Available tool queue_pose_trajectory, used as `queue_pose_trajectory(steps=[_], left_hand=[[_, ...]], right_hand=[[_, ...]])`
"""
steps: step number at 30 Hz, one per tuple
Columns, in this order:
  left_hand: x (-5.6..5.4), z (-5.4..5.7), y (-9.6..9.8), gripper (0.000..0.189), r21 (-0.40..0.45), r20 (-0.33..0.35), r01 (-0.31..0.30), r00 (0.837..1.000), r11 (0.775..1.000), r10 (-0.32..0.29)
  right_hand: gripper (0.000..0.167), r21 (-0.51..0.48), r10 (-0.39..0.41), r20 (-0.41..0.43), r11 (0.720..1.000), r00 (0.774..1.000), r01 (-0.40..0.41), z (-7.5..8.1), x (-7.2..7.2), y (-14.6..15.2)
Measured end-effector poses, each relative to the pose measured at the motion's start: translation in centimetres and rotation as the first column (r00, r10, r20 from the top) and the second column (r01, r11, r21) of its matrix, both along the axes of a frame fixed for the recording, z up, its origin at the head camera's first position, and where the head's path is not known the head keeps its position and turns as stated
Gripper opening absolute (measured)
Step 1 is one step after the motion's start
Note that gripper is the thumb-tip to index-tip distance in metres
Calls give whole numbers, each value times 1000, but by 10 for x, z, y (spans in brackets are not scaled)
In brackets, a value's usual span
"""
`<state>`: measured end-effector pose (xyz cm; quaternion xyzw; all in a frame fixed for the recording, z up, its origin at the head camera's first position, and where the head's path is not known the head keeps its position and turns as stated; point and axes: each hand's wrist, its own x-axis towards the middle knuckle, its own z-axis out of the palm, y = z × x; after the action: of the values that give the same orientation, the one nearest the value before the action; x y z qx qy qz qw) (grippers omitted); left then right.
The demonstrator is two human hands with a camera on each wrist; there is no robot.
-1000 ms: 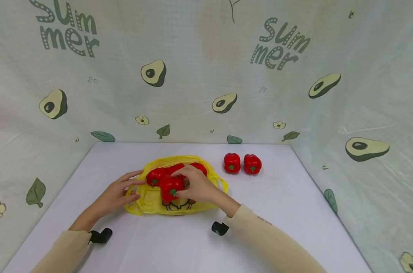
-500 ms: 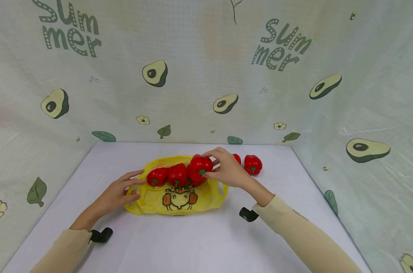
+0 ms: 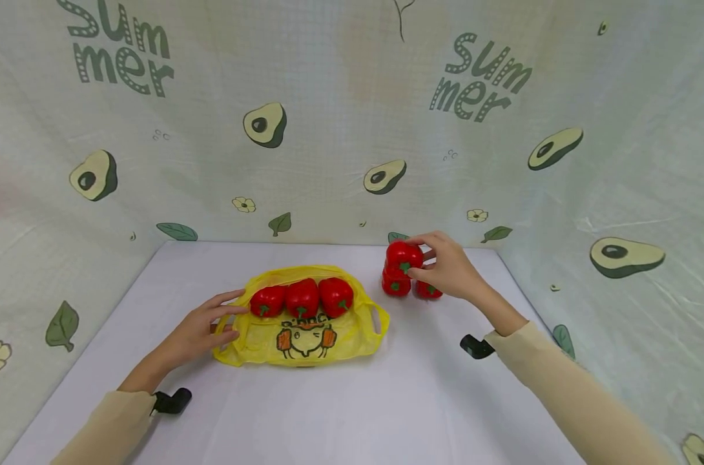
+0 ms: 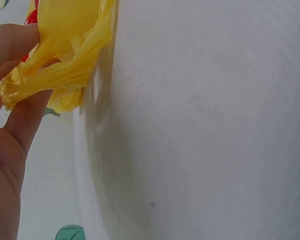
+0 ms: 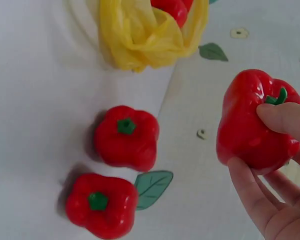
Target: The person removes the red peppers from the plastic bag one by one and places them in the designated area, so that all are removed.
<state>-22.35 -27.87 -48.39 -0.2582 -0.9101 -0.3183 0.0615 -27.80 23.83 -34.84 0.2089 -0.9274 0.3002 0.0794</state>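
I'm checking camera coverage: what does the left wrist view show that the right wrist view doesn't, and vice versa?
Only the left wrist view: the left hand touching the yellow bag.
Only the right wrist view: the right hand holding a red pepper, and two more peppers on the white table.
Both: part of the bag with some red showing, the table and the leaf-printed cloth.

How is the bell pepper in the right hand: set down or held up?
Held up: in the right wrist view, the right hand grips the red bell pepper, apart from the two bell peppers on the table.
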Motion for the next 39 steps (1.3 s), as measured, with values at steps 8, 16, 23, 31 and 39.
queue_pose_trajectory(steps=[8,16,23,31,39], left_hand=[[1,2,1,45,-2,-20,-11,1000,1000,11],[1,2,0,47,-2,5,-11,1000,1000,11],[-1,1,-1,47,-5,24,-20,1000,1000,20],[0,2,-1,47,-6,42,-27,999,1000,27],[-1,1,-1,46,-10,30,-21,999,1000,21]], right_hand=[[58,45,-96,-18,994,995,97,-5,-12,44],[57,59,-121,-61,990,991,125,-15,-20,82],[57,76,-129,-82,988,988,135,-23,-28,102],[55,92,-113,-63,989,992,119,-27,-28,116],[55,99,-107,-21,989,994,108,-33,-26,130]])
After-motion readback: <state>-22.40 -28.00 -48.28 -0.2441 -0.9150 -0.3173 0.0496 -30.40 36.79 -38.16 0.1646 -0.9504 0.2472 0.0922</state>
